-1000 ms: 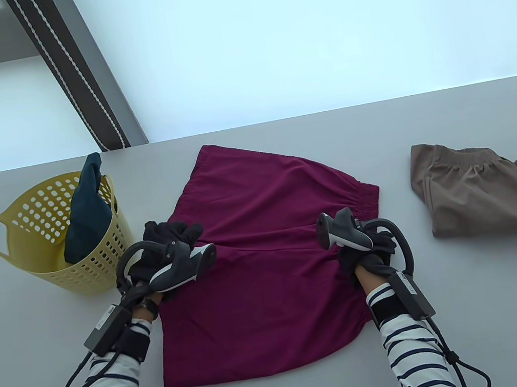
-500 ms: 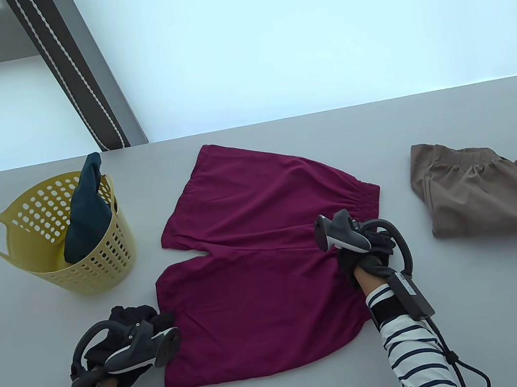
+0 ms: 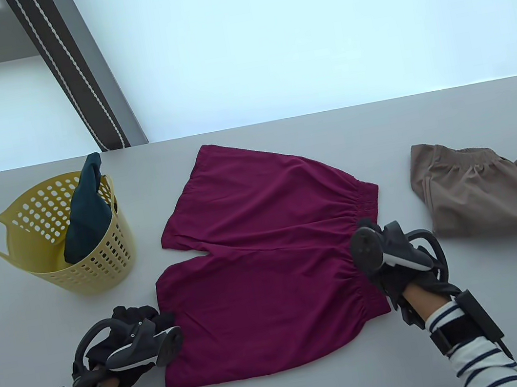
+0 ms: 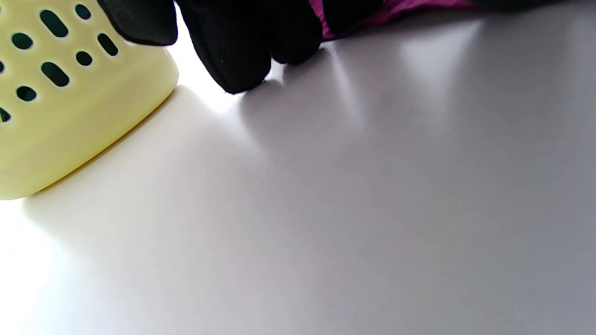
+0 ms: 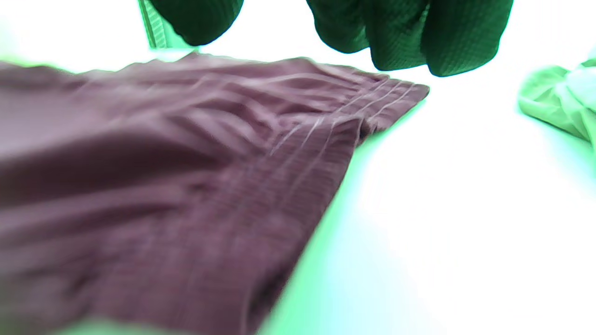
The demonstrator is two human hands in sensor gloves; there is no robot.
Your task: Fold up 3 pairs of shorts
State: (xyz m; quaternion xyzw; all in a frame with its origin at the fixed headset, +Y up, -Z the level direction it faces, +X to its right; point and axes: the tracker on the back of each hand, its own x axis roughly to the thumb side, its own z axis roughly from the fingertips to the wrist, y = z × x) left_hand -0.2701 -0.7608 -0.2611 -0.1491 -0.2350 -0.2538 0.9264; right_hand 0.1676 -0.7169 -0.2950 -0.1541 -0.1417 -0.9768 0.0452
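Black gloved fingers (image 4: 233, 51) touch the desk (image 4: 326, 209) between a yellow basket (image 4: 70, 116) and purple shorts (image 4: 396, 11).

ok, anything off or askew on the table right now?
Mostly tidy. The maroon shorts lie flat but rotated, waistband slanting toward the right hand. The right wrist view has a heavy green cast and blur. The dark teal garment sticks up out of the yellow basket; the tan shorts sit folded.

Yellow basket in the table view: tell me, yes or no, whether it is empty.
No: a dark teal garment stands in the yellow basket and sticks out above its rim.
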